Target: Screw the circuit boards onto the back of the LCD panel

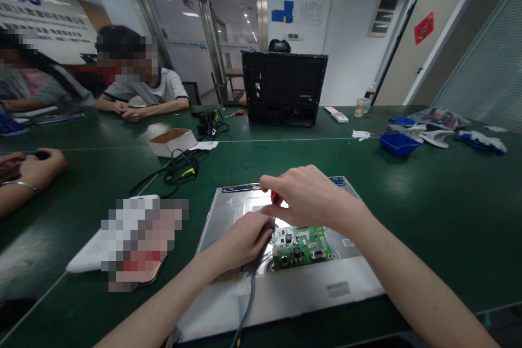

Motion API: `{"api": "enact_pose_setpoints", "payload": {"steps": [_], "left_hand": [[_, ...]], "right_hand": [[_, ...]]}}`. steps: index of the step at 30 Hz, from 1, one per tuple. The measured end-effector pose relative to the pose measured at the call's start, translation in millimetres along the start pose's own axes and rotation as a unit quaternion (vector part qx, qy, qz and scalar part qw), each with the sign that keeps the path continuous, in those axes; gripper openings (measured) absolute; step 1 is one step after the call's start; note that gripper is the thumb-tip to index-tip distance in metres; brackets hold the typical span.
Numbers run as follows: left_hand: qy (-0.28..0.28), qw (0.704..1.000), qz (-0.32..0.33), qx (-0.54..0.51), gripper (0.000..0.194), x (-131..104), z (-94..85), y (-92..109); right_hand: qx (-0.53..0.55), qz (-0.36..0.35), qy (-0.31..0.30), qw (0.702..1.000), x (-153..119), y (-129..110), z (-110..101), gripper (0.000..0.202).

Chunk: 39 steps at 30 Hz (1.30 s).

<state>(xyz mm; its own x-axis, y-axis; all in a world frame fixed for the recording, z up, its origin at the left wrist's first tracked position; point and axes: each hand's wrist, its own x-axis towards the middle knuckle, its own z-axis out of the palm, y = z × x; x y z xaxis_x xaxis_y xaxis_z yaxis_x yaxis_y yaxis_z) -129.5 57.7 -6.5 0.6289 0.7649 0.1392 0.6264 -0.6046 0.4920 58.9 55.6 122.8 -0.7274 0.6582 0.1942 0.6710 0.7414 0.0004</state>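
Note:
A silver display panel lies flat on the green table, with a green circuit board on it. My right hand is closed round the red and black handle of a screwdriver, held upright above the board's upper left corner. Its tip is hidden behind my fingers. My left hand rests on the panel at the board's left edge, fingers together near the screwdriver's lower end; what they pinch, if anything, is too small to name. A grey cable runs from under my left hand to the panel's front edge.
Left of the panel lie two phone-like objects, black cables and an open white box. A black monitor stands at the back. A blue tray is at the right. Other people sit at the left; one hand reaches in.

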Motion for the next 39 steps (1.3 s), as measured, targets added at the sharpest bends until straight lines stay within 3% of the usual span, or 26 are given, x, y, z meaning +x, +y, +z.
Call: {"api": "enact_pose_setpoints", "payload": {"steps": [9,15,17,29,33,39], "left_hand": [[0.008,1.000,0.005,-0.005,0.015,-0.3,1.2,0.8],[0.009,1.000,0.004,0.007,0.013,-0.6,0.4,1.3],[0.011,1.000,0.004,0.001,0.012,-0.5,1.1,-0.7],[0.012,1.000,-0.002,0.008,0.012,1.8,9.5,-11.9],[0.010,1.000,0.006,-0.001,0.015,2.3,9.5,-12.9],[-0.005,1.000,-0.010,0.023,0.014,1.5,5.0,-8.8]], "right_hand": [[0.023,-0.026,-0.008,0.999,-1.0,-1.5,-2.5,0.018],[-0.006,0.010,-0.008,1.000,1.6,0.8,-0.3,0.021],[0.001,0.003,-0.013,1.000,1.2,1.3,-0.7,0.014],[0.006,-0.013,-0.004,1.000,0.9,-1.6,-1.4,0.018],[0.026,-0.022,-0.002,0.999,-0.8,-1.0,-2.5,0.028],[-0.003,0.006,-0.003,1.000,1.1,1.5,-0.4,0.024]]}}
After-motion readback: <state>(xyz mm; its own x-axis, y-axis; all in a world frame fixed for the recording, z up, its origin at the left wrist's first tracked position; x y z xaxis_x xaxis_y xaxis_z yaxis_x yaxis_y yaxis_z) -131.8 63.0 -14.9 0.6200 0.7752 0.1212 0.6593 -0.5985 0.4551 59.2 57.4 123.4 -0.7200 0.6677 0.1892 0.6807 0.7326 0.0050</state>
